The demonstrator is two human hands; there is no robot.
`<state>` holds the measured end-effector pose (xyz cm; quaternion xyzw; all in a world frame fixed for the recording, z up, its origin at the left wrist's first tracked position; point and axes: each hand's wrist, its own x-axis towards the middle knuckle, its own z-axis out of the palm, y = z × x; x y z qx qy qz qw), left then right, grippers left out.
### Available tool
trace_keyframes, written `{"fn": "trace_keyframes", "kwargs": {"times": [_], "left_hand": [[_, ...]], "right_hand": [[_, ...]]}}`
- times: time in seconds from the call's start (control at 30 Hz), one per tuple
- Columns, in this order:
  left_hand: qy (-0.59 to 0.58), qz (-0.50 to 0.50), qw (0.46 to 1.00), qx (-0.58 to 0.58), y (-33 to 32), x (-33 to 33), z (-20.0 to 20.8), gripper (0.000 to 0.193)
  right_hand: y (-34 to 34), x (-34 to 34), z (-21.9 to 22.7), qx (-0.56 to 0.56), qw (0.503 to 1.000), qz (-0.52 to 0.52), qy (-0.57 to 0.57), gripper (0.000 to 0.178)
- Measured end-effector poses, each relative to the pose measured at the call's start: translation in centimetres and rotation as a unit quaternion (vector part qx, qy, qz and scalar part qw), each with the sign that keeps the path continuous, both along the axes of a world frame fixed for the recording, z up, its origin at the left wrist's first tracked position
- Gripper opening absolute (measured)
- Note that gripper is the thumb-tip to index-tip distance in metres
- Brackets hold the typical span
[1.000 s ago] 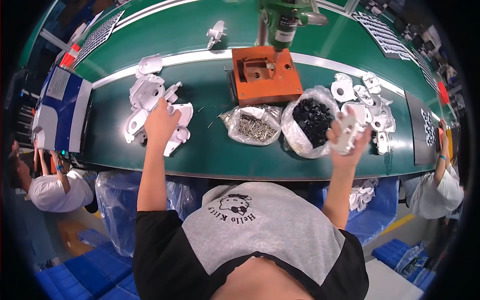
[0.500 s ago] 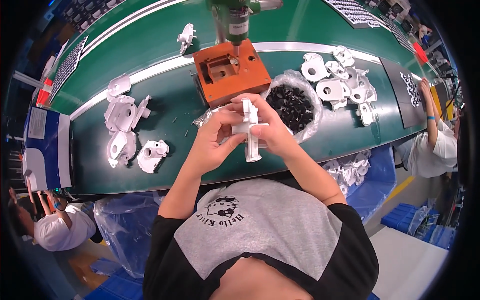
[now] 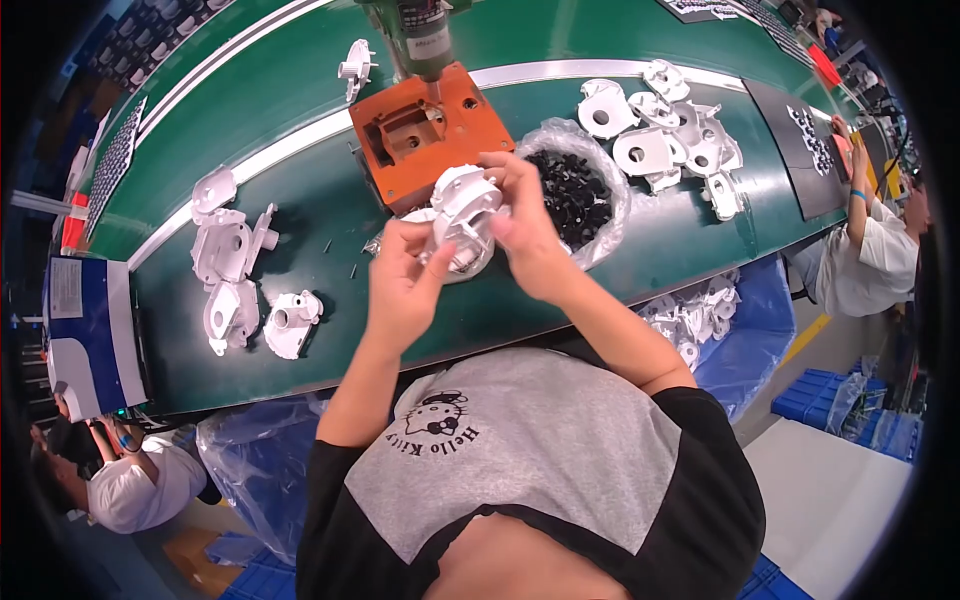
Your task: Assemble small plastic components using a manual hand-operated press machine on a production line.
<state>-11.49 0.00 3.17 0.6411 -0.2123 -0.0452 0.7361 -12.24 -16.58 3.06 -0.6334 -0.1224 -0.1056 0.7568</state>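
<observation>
Between my hands is a white plastic housing part [image 3: 466, 205], tilted so that its rounded, hollowed side shows. My left hand [image 3: 405, 280] grips its lower left side, thumb pressed on the front. At its right edge my right hand [image 3: 528, 235] is closed round it, fingers over the top and thumb in front. Just beyond the part stands an orange metal fixture block [image 3: 415, 135] with a cut-out recess. A green press head [image 3: 425, 45] with a thin tip hangs above the block. Right of my right hand lies a clear bag of small black parts [image 3: 570, 200].
White housings [image 3: 228, 245] lie in a group on the left of the green bench, and more white housings [image 3: 650, 150] at the right. A black mat [image 3: 795, 150] holds small parts. Below the bench edge sits a blue-lined bin [image 3: 755, 330] of white parts. Co-workers sit at both sides.
The white housing has turned from edge-on to showing its hollowed, rounded side. My right hand has shifted up its right edge. The whole view has shifted slightly.
</observation>
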Motion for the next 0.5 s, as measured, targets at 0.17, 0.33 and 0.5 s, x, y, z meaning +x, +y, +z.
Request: {"fn": "trace_keyframes", "kwargs": {"times": [0.17, 0.33, 0.5], "left_hand": [[-0.306, 0.129, 0.873, 0.357, 2.2, 4.9, 3.0, 0.020], [-0.395, 0.140, 0.792, 0.444, 1.2, 10.4, 1.9, 0.018], [-0.384, 0.085, 0.803, 0.448, -0.1, 13.1, 0.3, 0.015]], "right_hand": [[-8.5, 1.1, -0.8, -0.445, 0.867, -0.222, 0.028, 0.024], [-12.8, 0.6, -4.1, -0.544, 0.796, -0.237, 0.120, 0.020], [-13.0, 0.9, -4.2, -0.493, 0.829, -0.241, 0.109, 0.025]]}}
